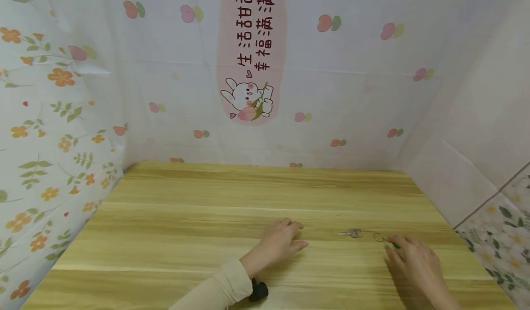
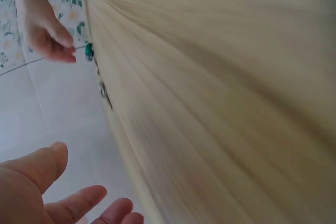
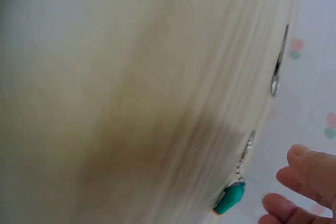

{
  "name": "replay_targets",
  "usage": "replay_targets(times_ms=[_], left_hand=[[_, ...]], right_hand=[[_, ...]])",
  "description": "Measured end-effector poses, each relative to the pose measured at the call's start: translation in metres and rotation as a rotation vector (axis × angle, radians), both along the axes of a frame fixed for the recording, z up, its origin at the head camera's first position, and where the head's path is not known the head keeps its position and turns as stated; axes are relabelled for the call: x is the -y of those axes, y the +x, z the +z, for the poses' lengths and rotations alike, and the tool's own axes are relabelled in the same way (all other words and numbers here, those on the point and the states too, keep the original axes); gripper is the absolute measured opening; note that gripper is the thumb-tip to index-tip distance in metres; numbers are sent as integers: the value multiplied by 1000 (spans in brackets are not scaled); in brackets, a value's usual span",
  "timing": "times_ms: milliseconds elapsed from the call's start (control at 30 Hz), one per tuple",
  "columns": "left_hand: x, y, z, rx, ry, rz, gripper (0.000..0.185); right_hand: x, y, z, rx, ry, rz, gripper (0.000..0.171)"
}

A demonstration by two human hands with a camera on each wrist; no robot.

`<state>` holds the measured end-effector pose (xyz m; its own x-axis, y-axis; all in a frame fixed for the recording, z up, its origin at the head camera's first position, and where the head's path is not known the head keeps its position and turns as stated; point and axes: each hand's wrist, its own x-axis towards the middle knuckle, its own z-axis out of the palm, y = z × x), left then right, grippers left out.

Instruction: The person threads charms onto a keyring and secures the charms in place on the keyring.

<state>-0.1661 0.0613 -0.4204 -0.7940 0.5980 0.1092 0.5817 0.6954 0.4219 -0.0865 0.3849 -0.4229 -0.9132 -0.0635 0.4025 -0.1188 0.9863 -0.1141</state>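
Observation:
On the wooden table [image 1: 186, 236] lies a small bunch of silver keys [image 1: 353, 233] with a ring. To its right is a separate keychain [image 1: 378, 238] with a metal ring, a short chain and a green charm [image 3: 231, 196]. My right hand [image 1: 418, 259] hovers beside the charm with fingers loosely bent; the right wrist view shows a gap between fingertips and charm. In the head view this hand partly covers the charm. My left hand [image 1: 277, 243] is held over the table left of the keys, fingers spread and holding nothing.
A black rounded object [image 1: 259, 290] shows by my left sleeve [image 1: 232, 280]. Behind the table hangs a white printed cloth [image 1: 352, 84] with a rabbit picture. Flowered cloth [image 1: 49, 163] stands along the left side, and pale sheeting [image 1: 468, 153] lines the right.

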Motion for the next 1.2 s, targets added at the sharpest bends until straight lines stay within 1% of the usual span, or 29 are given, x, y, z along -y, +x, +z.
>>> replay_targets(times_ms=[33,133,233,267,400,500,733,900,1067,1133,1200], left_hand=[[-5,-2,0,0,9,-8,43],[-20,-6,-1,3,27,-26,38],[-34,-9,-1,-23,34,-49,35],[-39,-10,-1,-31,34,-50,33],[-55,-13,-2,-41,39,-50,30],[-67,-15,-4,-32,47,-35,27],[-92,-21,-10,-66,38,8,24],[-107,-20,-12,-74,15,27,23],[-121,-18,-10,-114,2,41,25],[-127,-18,-8,-112,-2,52,27],[-134,-17,-8,-95,-7,64,29]], right_hand=[[-1,-4,0,3,-6,4,29],[-3,-14,3,56,-35,-3,25],[-3,-23,5,97,-43,-3,24],[-3,-25,5,116,-47,-5,24],[-3,-32,4,135,-52,-4,24],[-3,-34,3,150,-64,-13,24],[-4,-35,0,168,-53,-16,25],[-5,-36,-4,187,-56,-21,26],[-5,-38,-5,152,-45,-28,25],[-5,-39,-5,147,-37,-28,24],[-5,-40,-5,157,-34,-28,24]])
